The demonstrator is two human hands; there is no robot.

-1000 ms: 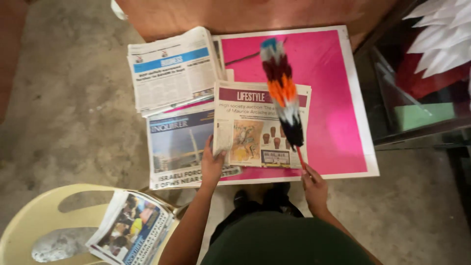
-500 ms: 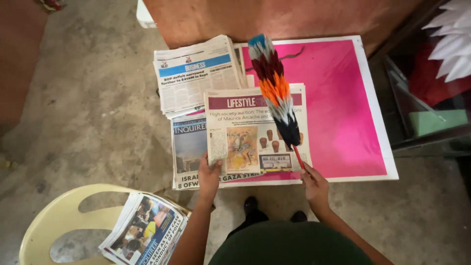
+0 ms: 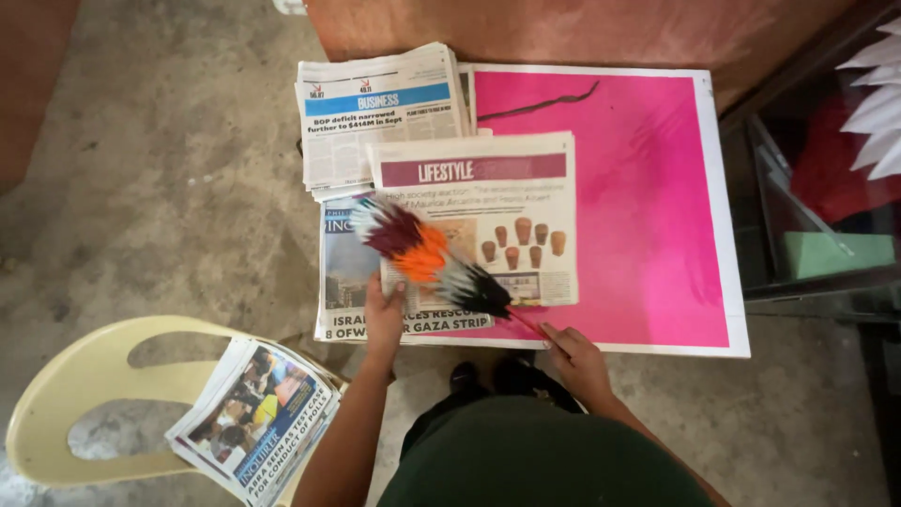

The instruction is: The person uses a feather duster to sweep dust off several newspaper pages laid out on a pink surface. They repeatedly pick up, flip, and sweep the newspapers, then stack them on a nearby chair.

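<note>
Swung left over the newspapers [image 3: 474, 221] is the duster [image 3: 427, 255], pinched by the right hand [image 3: 574, 359]; the left hand [image 3: 384, 314] is pressed flat on the pink board [image 3: 648, 188]; grey floor [image 3: 150, 188]; feathers blurred.

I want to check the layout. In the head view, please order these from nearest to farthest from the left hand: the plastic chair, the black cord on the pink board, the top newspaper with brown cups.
From the left hand:
1. Top newspaper with brown cups, under the fingertips.
2. Plastic chair, lower left.
3. Black cord, far up on the pink board.
</note>
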